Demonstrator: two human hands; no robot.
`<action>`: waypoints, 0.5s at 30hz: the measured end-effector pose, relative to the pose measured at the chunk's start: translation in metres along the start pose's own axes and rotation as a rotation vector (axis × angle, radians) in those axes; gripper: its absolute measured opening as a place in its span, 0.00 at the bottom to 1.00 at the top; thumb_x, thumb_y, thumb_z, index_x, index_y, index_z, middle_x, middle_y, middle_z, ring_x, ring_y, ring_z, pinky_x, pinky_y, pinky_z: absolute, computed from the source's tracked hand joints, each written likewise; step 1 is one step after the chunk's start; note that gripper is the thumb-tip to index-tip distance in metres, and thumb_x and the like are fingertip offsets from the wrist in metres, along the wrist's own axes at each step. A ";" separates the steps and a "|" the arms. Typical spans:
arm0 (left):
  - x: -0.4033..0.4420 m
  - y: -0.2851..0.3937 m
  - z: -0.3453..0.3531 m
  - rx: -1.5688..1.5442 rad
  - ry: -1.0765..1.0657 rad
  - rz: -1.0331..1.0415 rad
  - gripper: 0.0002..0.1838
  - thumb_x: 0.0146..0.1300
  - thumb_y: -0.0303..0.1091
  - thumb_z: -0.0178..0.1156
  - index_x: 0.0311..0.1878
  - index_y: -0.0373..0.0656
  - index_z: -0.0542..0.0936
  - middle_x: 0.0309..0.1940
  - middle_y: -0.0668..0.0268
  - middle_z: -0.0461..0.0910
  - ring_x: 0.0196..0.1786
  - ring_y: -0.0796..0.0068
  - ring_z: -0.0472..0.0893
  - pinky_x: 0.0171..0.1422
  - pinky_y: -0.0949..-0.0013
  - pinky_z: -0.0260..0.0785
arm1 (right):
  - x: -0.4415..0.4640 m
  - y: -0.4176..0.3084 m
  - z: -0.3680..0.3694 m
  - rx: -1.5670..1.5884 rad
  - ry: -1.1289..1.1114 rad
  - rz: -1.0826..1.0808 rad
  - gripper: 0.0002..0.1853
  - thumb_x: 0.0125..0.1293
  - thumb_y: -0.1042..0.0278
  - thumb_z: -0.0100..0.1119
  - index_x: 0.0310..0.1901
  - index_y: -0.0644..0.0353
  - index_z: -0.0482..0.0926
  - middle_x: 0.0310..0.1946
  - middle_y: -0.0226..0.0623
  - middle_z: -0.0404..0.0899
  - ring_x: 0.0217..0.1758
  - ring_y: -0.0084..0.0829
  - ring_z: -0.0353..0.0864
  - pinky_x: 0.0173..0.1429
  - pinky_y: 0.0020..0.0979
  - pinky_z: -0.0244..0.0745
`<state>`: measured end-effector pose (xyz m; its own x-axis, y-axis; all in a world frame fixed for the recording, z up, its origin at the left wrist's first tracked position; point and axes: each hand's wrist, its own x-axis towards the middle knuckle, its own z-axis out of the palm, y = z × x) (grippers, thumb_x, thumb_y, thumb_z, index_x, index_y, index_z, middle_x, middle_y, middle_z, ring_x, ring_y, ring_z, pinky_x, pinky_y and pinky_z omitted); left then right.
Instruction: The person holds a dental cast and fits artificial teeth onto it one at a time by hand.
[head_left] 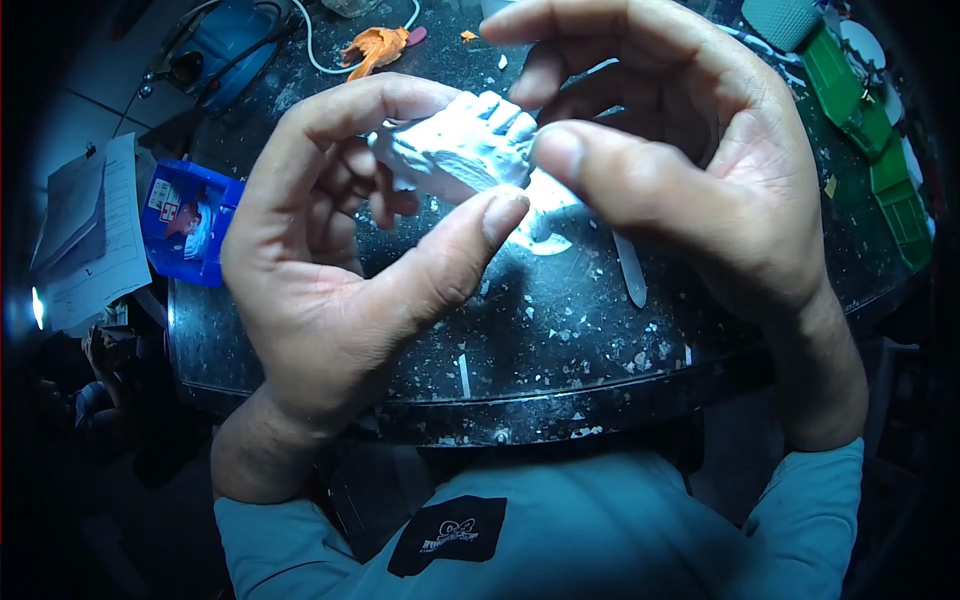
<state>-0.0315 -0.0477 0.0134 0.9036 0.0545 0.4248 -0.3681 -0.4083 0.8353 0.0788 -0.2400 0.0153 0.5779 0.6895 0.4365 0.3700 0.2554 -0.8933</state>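
left hand (pixel 315 265): fingers clamped on white cast (pixel 460 148), thumb at its lower edge, index at its upper | cast: held over desk (pixel 560 355), bumpy end toward right hand (pixel 725 190) | right hand: fingers apart, thumb tip beside cast, contact unclear

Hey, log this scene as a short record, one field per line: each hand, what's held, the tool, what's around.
left hand: grips the white cast between thumb and index finger
right hand: thumb beside the cast's right end, fingers curled above; contact unclear
cast: raised above the table
tool: blade on the table, partly hidden by the right hand
left side: blue box with items inside, papers beyond
right side: green object
table surface: dark, strewn with white bits
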 end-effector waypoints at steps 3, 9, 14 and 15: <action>0.004 -0.002 0.003 -0.284 0.010 -0.125 0.32 0.62 0.38 0.66 0.65 0.31 0.69 0.57 0.53 0.78 0.60 0.67 0.79 0.68 0.62 0.70 | 0.002 0.001 -0.001 -0.082 -0.021 -0.083 0.26 0.48 0.72 0.76 0.49 0.71 0.79 0.43 0.41 0.83 0.46 0.29 0.82 0.55 0.32 0.77; 0.006 -0.014 0.003 -1.394 -0.166 -0.317 0.35 0.70 0.51 0.46 0.68 0.29 0.64 0.60 0.43 0.74 0.60 0.53 0.78 0.69 0.55 0.70 | 0.002 -0.009 0.005 -0.468 -0.062 -0.498 0.29 0.46 0.66 0.78 0.50 0.70 0.80 0.43 0.44 0.82 0.47 0.33 0.81 0.52 0.34 0.78; 0.001 -0.021 0.004 -1.599 -0.289 -0.404 0.36 0.68 0.50 0.35 0.66 0.25 0.67 0.52 0.38 0.78 0.50 0.45 0.80 0.57 0.51 0.72 | 0.008 -0.010 -0.007 -0.882 -0.137 -0.682 0.27 0.46 0.56 0.78 0.47 0.63 0.85 0.42 0.43 0.81 0.48 0.38 0.80 0.51 0.37 0.77; 0.000 -0.020 0.005 -1.585 -0.259 -0.383 0.36 0.68 0.49 0.35 0.66 0.25 0.67 0.52 0.38 0.78 0.50 0.44 0.80 0.58 0.50 0.72 | 0.004 -0.021 0.006 -0.889 -0.107 -0.628 0.27 0.46 0.56 0.77 0.47 0.62 0.85 0.43 0.43 0.81 0.48 0.38 0.80 0.52 0.37 0.76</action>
<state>-0.0228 -0.0445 -0.0049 0.9393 -0.2835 0.1931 0.1744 0.8795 0.4428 0.0695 -0.2384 0.0351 0.0526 0.6738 0.7371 0.9945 0.0312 -0.0995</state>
